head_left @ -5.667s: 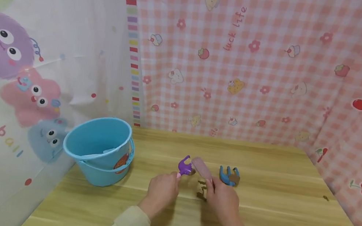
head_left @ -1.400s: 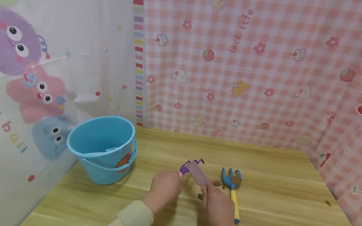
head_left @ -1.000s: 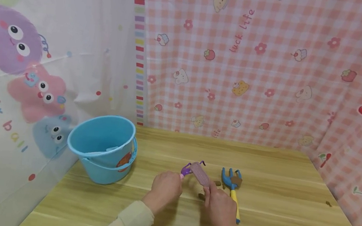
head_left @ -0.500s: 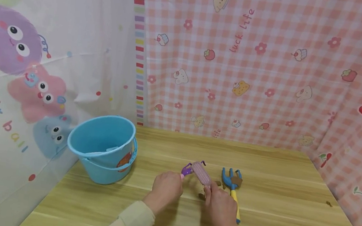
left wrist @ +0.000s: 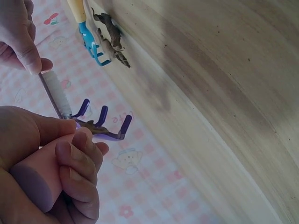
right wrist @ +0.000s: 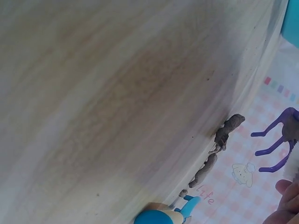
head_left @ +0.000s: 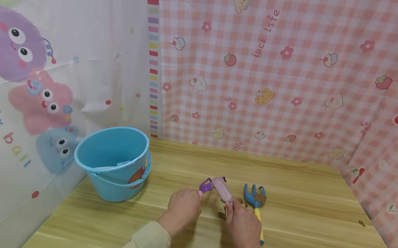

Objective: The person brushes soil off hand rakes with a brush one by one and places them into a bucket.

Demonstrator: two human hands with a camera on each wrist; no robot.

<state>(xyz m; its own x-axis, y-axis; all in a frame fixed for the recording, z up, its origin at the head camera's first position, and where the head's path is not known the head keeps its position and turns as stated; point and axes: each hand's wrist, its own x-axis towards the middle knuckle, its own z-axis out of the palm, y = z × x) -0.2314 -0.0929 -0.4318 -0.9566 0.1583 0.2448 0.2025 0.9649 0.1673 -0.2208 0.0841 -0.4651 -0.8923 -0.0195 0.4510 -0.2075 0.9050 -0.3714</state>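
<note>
Purple and three-pronged, the pink-handled hand rake point(head_left: 205, 186) was held above the wood-grained table point(head_left: 180, 160), gripped in the curled fingers of the left hand point(head_left: 183, 208); the right hand point(head_left: 244, 229) pinched a white-bristled brush point(head_left: 223, 189) just beside the rake. Lumpy brown clods point(right wrist: 228, 130) lay below.

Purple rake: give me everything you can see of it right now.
The purple rake has a smooth-looking head with three tines bent at the tips, and a thick pink handle with a purplish end cap. Brown, clay-like residue clings to the head. The left hand grips the handle, holding the head raised off the table. The brush in the right hand meets the head; exact bristle contact is unclear.
</note>
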